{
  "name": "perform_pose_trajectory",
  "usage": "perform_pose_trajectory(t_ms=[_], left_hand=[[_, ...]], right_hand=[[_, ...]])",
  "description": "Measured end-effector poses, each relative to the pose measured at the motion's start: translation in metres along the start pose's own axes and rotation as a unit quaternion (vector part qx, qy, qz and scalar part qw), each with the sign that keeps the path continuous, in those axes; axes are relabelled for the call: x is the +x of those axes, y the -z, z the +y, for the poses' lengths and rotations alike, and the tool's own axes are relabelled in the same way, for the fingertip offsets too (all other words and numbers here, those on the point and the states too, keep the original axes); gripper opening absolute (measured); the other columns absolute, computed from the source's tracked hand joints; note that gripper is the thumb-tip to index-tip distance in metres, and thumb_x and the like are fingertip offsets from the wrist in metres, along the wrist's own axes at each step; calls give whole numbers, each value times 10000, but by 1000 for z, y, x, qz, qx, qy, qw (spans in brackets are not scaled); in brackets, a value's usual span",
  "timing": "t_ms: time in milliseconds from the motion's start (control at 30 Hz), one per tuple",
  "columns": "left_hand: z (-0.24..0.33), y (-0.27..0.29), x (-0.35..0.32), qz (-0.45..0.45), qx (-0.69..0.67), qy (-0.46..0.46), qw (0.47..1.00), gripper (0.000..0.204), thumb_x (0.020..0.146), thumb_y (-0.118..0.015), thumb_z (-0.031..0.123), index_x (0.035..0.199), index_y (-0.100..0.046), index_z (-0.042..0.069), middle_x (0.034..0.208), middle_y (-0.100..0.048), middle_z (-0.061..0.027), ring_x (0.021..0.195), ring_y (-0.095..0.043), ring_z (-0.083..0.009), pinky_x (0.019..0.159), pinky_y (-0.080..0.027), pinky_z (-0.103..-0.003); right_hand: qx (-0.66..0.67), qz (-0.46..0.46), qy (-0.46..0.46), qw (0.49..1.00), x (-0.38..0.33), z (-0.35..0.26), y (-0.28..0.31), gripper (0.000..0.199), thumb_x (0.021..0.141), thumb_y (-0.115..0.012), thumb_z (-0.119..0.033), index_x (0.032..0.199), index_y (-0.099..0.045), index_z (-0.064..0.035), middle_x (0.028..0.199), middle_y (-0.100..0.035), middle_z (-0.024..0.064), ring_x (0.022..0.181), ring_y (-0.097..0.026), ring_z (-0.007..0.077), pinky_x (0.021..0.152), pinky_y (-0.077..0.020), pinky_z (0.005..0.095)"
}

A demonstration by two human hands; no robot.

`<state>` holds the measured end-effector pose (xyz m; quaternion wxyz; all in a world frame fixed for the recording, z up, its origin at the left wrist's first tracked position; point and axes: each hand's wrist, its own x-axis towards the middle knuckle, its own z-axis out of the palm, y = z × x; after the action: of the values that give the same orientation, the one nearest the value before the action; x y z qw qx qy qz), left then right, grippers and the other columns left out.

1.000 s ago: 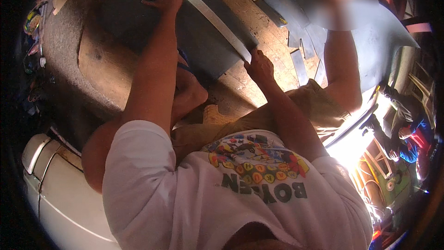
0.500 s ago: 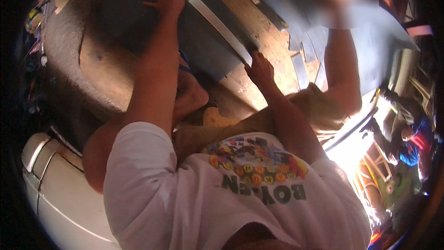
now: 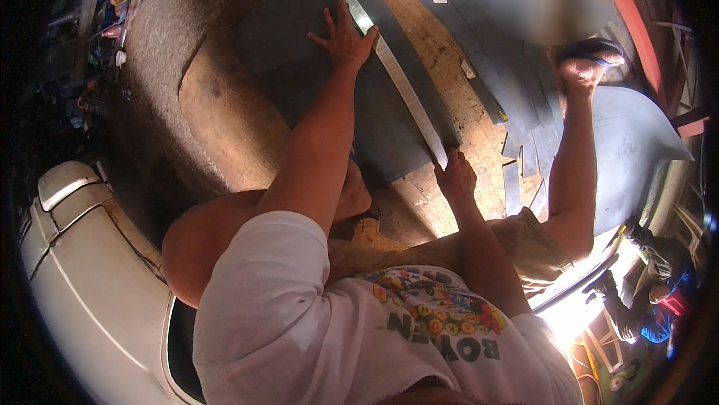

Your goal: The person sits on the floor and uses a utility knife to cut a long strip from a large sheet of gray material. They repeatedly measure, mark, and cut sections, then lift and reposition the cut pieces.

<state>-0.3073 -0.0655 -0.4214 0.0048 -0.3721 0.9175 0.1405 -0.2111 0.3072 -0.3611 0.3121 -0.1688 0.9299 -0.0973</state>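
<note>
A long metal straightedge (image 3: pixel 404 90) lies across a dark, flat sheet (image 3: pixel 292 53) on a worn wooden board. My left hand (image 3: pixel 348 41) is spread out on the sheet, its thumb side against the straightedge partway along. At the near end of the straightedge, my right hand (image 3: pixel 457 179) has its fingers closed around the tip. The undersides of its fingers are hidden.
Dark cut strips (image 3: pixel 528 150) and a small white piece (image 3: pixel 440 0) lie to the right. My sandalled foot (image 3: pixel 588 68) rests beside a large grey curved sheet (image 3: pixel 636 131). A pale moulded seat-like object (image 3: pixel 97 270) stands at left; another person (image 3: pixel 663 292) is at far right.
The view has shifted, so more of the far sheet and straightedge shows. My left hand appears lower and farther right, still spread by the straightedge. My right hand stays at its near end.
</note>
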Motion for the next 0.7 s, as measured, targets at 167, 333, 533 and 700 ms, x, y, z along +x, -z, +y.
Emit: perform_pose_trajectory(t_ms=[167,333,533,700], left_hand=[[1,3,1,-12,4,-1,1000,1068,892,-636,676,1647,-52,196,1711,-155,-51,1588,-37,-295,1128,31,-812],[1,4,1,-20,10,-3,1000,1050,901,-620,677,1648,-65,190,1717,-126,-38,1588,-22,-297,1126,44,-813],[0,0,4,-27,8,-7,1000,1044,908,-607,681,1649,-57,193,1722,-92,-36,1587,-5,-302,1123,55,-815],[-1,-10,5,-12,7,-6,1000,1042,903,-607,688,1650,-54,217,1722,-94,-25,1588,0,-301,1119,52,-820]], right_hand=[[-6,-18,-8,1000,0,-3,6,537,850,-767,-261,1276,-565,-2,1203,-649,218,1054,-672,386,864,-564,495],[-16,-2,3,1000,-1,-3,4,519,857,-763,-270,1254,-584,13,1186,-658,223,1044,-677,377,847,-568,486],[-24,23,22,999,-2,1,-1,517,844,-770,-271,1235,-590,16,1157,-666,223,1013,-685,370,816,-569,486],[-26,21,23,999,0,4,-4,512,831,-775,-276,1216,-593,9,1116,-675,215,986,-689,371,801,-566,492]])
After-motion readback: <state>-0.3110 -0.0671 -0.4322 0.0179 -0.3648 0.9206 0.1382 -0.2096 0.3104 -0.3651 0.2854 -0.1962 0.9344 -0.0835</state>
